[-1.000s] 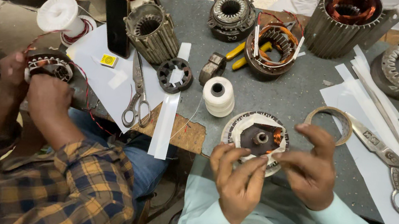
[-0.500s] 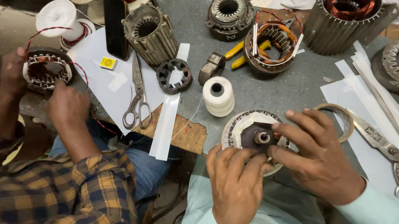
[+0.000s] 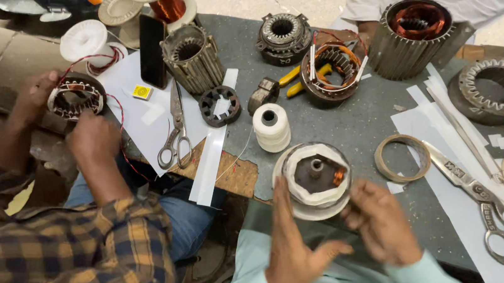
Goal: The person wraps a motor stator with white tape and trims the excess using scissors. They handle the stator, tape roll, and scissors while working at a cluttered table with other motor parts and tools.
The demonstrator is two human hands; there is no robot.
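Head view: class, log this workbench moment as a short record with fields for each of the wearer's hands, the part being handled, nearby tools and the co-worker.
left hand: open, fingers up against the near rim of the round wound part
right hand: loosely curled beside the part's right edge
round wound part: white-wrapped ring with a dark hub, at the table's near edge
nearby: white thread spool, tape ring, large scissors
co-worker: plaid sleeves, both hands on a small stator with red wires

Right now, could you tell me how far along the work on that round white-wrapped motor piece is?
Done: white wrapping rings the stator. In hand: left hand touches its near rim; right hand sits beside it, apparently empty. Left: the copper patch shows uncovered; white spool and scissors lie untouched.
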